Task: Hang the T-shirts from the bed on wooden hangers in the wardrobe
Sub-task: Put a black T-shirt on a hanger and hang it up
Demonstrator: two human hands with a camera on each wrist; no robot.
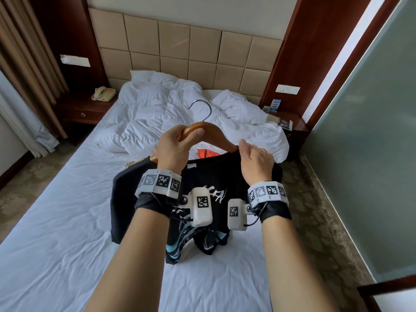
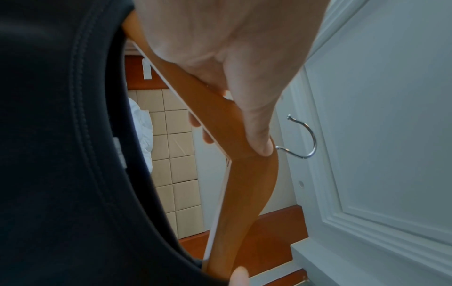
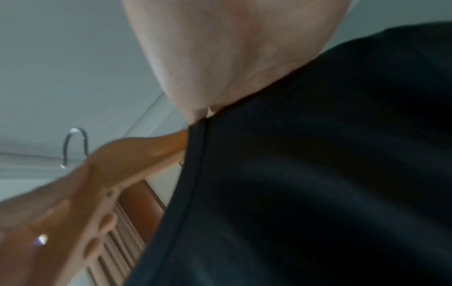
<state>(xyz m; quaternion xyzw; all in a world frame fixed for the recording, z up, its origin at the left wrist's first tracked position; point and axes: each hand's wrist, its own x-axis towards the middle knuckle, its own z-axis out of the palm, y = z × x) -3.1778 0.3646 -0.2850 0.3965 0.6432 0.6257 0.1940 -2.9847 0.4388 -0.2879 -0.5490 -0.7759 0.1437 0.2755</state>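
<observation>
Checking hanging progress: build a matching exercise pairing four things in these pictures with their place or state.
Things:
1. wooden hanger
2. black T-shirt
3. orange garment
4. telephone

Places or states:
A. on the bedside table
B. lying on the bed behind the collar
C. gripped by the left hand
D. collar pinched by the right hand

Pairs: 1-C, 2-D, 3-B, 4-A

I see both forearms reaching forward, bare, each with a marker band and a white camera box at the wrist. My left hand [image 1: 174,145] sits higher, fingers curled round the wooden hanger [image 1: 211,131] near its middle, thumb pressed on top. My right hand [image 1: 255,159] is just beside it, lower, back of hand up, fingers pinching the black T-shirt [image 1: 202,176] at the collar edge. Right fingertips hidden.
</observation>
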